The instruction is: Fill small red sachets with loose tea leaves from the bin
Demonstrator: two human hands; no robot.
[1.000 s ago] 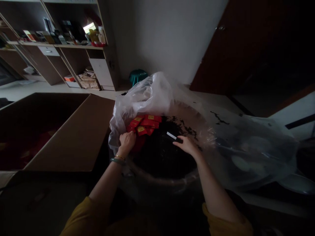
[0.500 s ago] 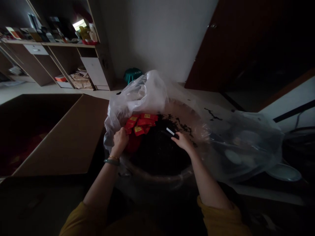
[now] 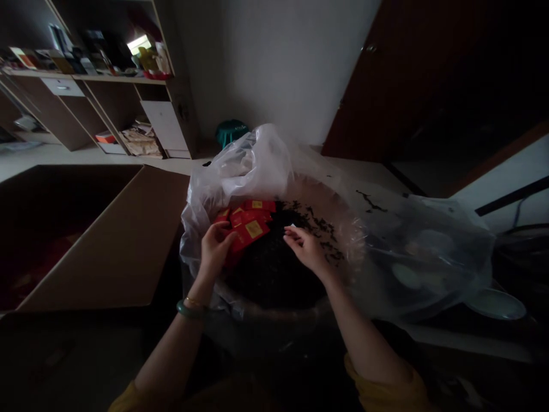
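Note:
A round basket (image 3: 274, 312) lined with a clear plastic bag (image 3: 257, 166) holds a dark heap of loose leaves (image 3: 278, 269). Several small red packets with yellow labels (image 3: 251, 214) lie at its far left side. My left hand (image 3: 214, 249) is closed on one red packet (image 3: 251, 232), lifted a little over the pile. My right hand (image 3: 306, 249) hovers over the leaves just to the right, fingers pinched on a small white thing I cannot make out.
A large open cardboard box (image 3: 107, 240) stands to the left. More clear plastic sheeting (image 3: 429, 252) spreads to the right over white dishes (image 3: 497, 303). Wooden shelves (image 3: 107, 80) with clutter stand at the back left, a dark door (image 3: 407, 86) at the back right.
My left hand has picked a red packet up off the pile. My right hand has moved left toward it; the dark scoop with a white strip is no longer seen.

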